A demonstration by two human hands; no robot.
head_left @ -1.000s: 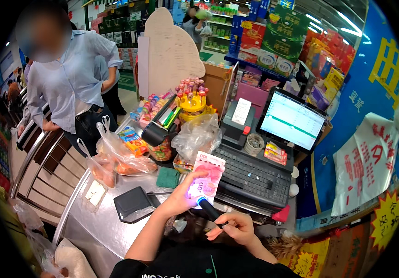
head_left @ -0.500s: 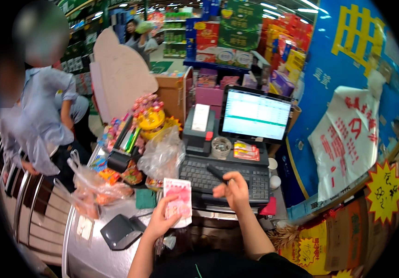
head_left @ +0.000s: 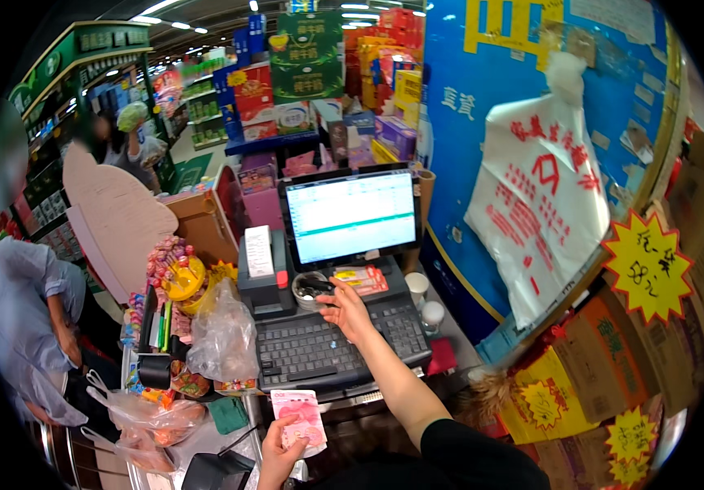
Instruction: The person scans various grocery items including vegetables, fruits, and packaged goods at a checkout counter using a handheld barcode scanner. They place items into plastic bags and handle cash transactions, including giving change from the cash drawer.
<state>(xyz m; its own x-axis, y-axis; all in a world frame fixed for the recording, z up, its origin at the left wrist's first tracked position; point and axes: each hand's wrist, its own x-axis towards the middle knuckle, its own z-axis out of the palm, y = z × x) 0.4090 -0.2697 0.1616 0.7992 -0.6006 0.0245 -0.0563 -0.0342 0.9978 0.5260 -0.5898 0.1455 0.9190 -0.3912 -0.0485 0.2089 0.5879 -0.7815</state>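
Observation:
My left hand [head_left: 281,450] is closed on a small stack of pink banknotes [head_left: 301,418], held low in front of the keyboard. My right hand [head_left: 347,313] reaches over the keyboard [head_left: 299,351]. Its fingertips pinch a slim black object [head_left: 317,285] whose kind I cannot make out. The object lies over the mouth of a small round tub [head_left: 306,300] beside the receipt printer [head_left: 265,273]. Behind the tub stands a lit monitor [head_left: 352,216]. Red and yellow cards [head_left: 364,281] lie just under the screen.
A crumpled clear plastic bag [head_left: 223,339] and a yellow lollipop stand [head_left: 186,282] are on the left. Filled plastic bags [head_left: 152,425] lie on the metal counter. A person in a light blue shirt [head_left: 21,306] stands beyond it. A blue panel [head_left: 454,175] and cartons line the right.
My view has swung to the right. My right hand has moved forward with the black object, from above the keyboard to the tub. My left hand still holds the banknotes.

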